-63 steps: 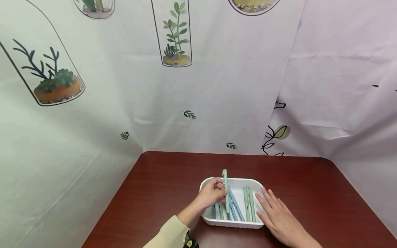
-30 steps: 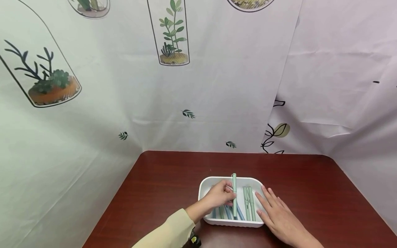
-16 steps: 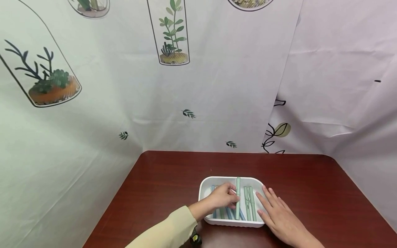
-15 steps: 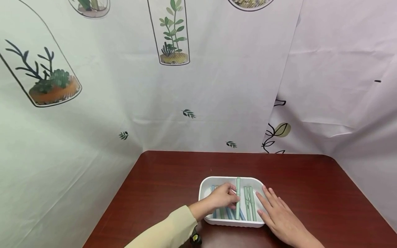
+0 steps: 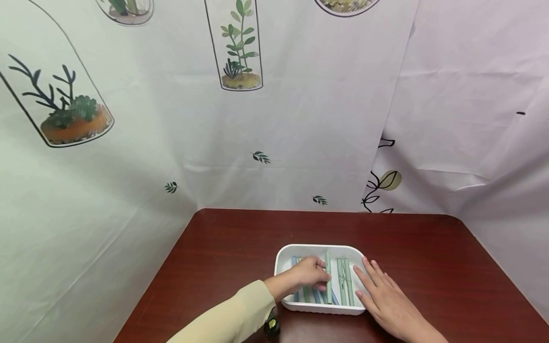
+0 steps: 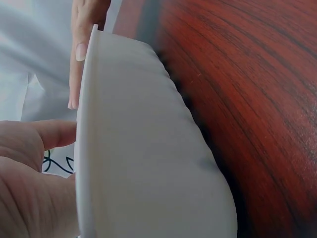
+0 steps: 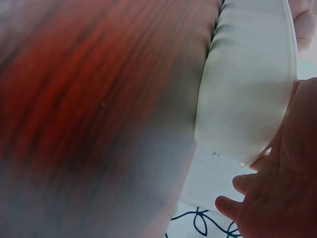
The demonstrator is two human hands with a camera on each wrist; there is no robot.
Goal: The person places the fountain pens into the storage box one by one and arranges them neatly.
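Note:
A white tray (image 5: pixel 319 308) stands on the table with several light green and blue pens in it. My left hand (image 5: pixel 310 273) is down inside the tray and pinches a green pen (image 5: pixel 328 286) between thumb and fingers. Two green pens (image 5: pixel 344 282) lie side by side to its right. Blue pens (image 5: pixel 296 295) and another green pen are partly covered by the left hand and wrist. My right hand (image 5: pixel 386 297) rests at the tray's right rim with its fingers straight. In the left wrist view the tray wall (image 6: pixel 148 139) hides the pens.
The dark red wooden table (image 5: pixel 240 247) extends around the tray. Behind it hangs a pale cloth (image 5: pixel 274 124) printed with plants. A black object (image 5: pixel 272 325) sits under the left sleeve at the wrist.
The left hand has carried the green pen rightward and lowered it into the tray, beside the two green pens. The right hand stays at the tray's rim.

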